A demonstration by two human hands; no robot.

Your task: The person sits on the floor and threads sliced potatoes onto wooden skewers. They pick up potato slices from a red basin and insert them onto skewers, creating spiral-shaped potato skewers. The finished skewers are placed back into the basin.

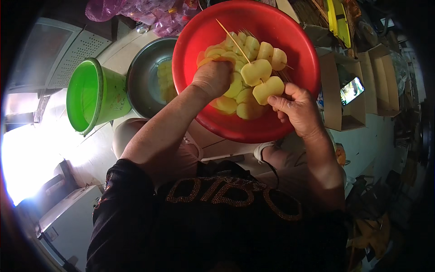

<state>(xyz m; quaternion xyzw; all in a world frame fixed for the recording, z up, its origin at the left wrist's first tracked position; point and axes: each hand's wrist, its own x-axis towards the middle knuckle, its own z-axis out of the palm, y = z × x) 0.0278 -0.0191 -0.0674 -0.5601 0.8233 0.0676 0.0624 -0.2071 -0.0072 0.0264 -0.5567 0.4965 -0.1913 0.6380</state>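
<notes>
My right hand (297, 107) grips a bamboo skewer (234, 41) at its lower end. Threaded on it are two pale yellow slices, apparently potato (268, 90), and its pointed end sticks up to the upper left. My left hand (214, 77) is in the heap of loose slices (234, 85) inside a red plastic basin (248, 131). Its fingers are hidden, so whether they hold a slice cannot be seen. Behind the held skewer, filled skewers (265, 51) lie across the far side of the heap, near a bundle of bare sticks (249, 33).
Left of the red basin stands a metal basin (144, 68) with more slices (165, 80), then a green bucket (85, 98). At right are cardboard boxes (331, 91) and a lit phone (352, 91). Pink plastic bags (163, 15) lie beyond; my knees flank the basin.
</notes>
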